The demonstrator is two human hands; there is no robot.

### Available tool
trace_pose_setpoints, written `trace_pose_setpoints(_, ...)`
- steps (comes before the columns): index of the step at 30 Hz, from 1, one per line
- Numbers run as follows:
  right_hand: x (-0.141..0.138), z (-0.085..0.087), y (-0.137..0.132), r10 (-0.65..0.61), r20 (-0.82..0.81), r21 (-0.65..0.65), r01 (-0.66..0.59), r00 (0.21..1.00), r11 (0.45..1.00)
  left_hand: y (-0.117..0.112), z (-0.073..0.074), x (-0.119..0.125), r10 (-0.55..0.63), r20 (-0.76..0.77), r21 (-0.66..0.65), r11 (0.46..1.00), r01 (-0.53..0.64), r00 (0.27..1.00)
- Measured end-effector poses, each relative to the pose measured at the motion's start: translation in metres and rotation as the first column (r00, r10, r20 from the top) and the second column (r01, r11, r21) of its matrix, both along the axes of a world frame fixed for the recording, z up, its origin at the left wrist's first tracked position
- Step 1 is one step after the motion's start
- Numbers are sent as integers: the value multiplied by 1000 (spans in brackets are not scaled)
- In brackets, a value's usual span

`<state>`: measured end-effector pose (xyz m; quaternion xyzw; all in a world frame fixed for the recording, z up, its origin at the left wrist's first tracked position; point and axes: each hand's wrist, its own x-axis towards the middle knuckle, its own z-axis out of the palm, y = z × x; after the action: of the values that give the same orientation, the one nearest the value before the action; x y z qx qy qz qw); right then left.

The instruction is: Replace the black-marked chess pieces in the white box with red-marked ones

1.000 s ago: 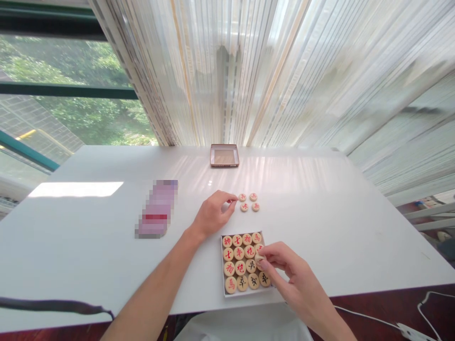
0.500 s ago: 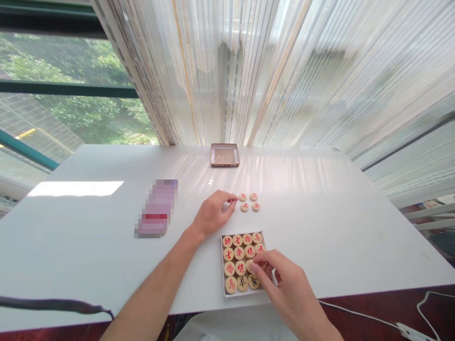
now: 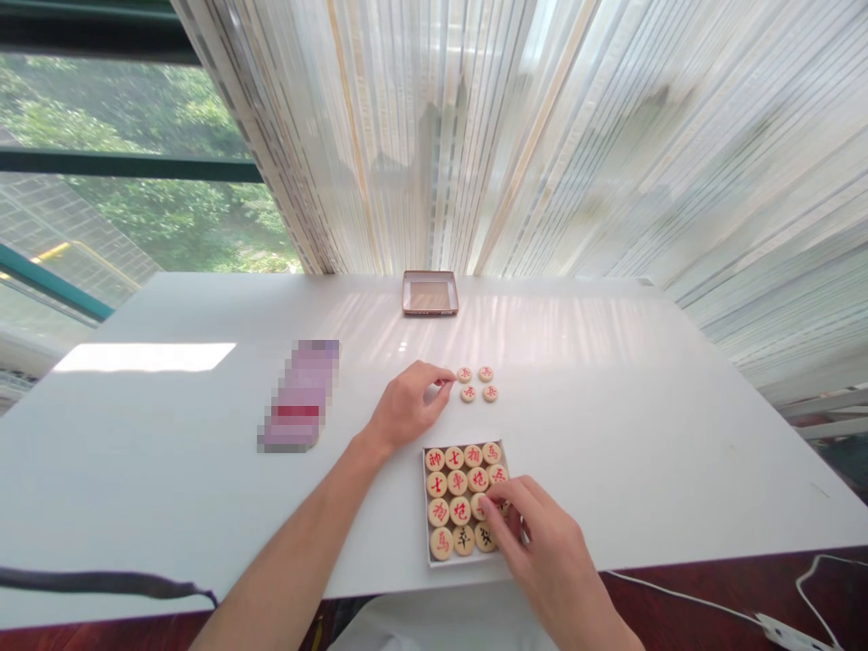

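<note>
A small white box (image 3: 429,553) at the near table edge is filled with round wooden chess pieces (image 3: 453,484) marked in red and black. My right hand (image 3: 542,551) lies over the box's right side, fingers curled and pinching at a piece there. My left hand (image 3: 407,407) rests on the white table (image 3: 610,425) beyond the box, fingers loosely curled, its fingertips pinched on something small and red beside a group of several loose pieces (image 3: 476,383).
A brown square lid or tray (image 3: 429,294) sits at the far edge by the striped curtain. A blurred pinkish flat thing (image 3: 300,396) lies to the left. A white cable (image 3: 746,615) runs below the table's near right edge.
My right hand has moved down and left over the box's right column, now covering the black pieces there. The left hand has stayed put.
</note>
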<state>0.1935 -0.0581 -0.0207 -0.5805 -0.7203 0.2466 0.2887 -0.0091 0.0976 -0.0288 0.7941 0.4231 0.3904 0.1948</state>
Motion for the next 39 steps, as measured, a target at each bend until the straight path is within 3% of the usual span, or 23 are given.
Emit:
trace_pose_setpoints(5, 5, 5, -2, 19, -52, 47, -17, 998, 999, 0, -1, 0, 1, 0, -1, 1000, -1, 1000)
trace_pose_setpoints(14, 9, 2, 5, 69, 24, 103, -71, 997, 992, 0, -1, 0, 11, -7, -17, 1000, -11, 1000)
trace_pose_setpoints(22, 13, 5, 6, -39, -54, 146, 46, 998, 988, 0, -2, 0, 8, -1, -27, 1000, -8, 1000)
trace_pose_setpoints(30, 22, 9, 11, -55, -129, 107, 69, 990, 992, 0, -2, 1, 18, 12, -19, 1000, -18, 1000)
trace_pose_setpoints(34, 35, 24, 42, -28, -83, 85, 36, 996, 996, 0, -2, 3, 14, 15, -2, 1000, -14, 1000)
trace_pose_setpoints(39, 51, 43, 116, 124, 83, 103, -132, 989, 986, 0, -1, 7, -38, 3, 10, 999, 38, 999)
